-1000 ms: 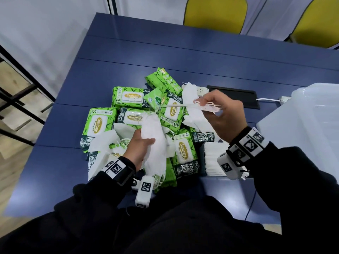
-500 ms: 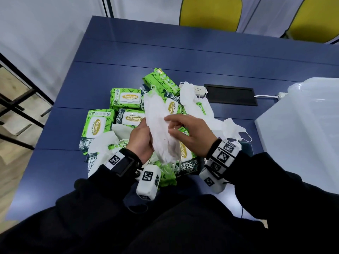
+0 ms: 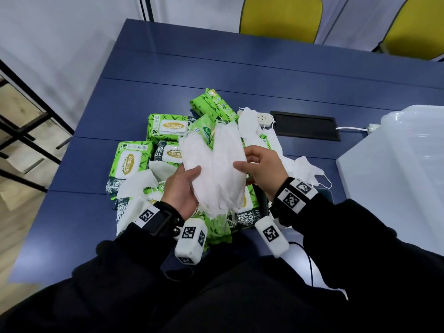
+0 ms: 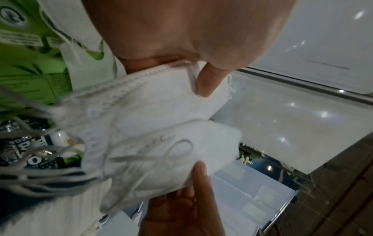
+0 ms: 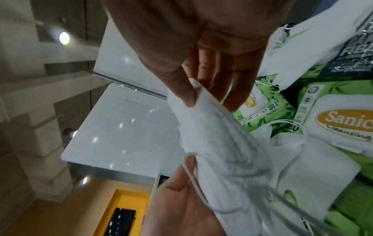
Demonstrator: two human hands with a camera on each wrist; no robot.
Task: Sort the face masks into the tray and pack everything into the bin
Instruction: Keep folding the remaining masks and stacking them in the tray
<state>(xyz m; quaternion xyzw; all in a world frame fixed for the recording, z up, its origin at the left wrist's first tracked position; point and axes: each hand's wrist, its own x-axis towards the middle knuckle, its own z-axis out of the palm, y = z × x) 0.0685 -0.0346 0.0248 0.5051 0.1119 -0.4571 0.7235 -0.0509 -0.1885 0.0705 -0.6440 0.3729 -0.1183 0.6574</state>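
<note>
A bunch of white face masks (image 3: 213, 164) is raised above the pile, and both hands hold it. My left hand (image 3: 192, 179) grips its lower left side with the thumb on top (image 4: 203, 83). From the right, my right hand (image 3: 242, 159) pinches the edge of the masks (image 5: 222, 143) between thumb and fingers. Ear loops dangle below the bunch (image 4: 151, 127). More loose masks lie right of the pile (image 3: 305, 169) and at its left (image 3: 137, 188). A translucent plastic bin (image 3: 396, 164) stands at the right. I cannot make out a tray.
Several green wipe packs (image 3: 125, 162) are heaped on the blue table (image 3: 216, 68) under the hands. Behind the heap are a white power strip (image 3: 263, 116) and a black panel (image 3: 305, 127). Two yellow chairs (image 3: 281, 18) stand at the far edge.
My right hand carried a mask from the right of the pile to the bunch in my left hand. Both hands now hold the bunch, raised a little.
</note>
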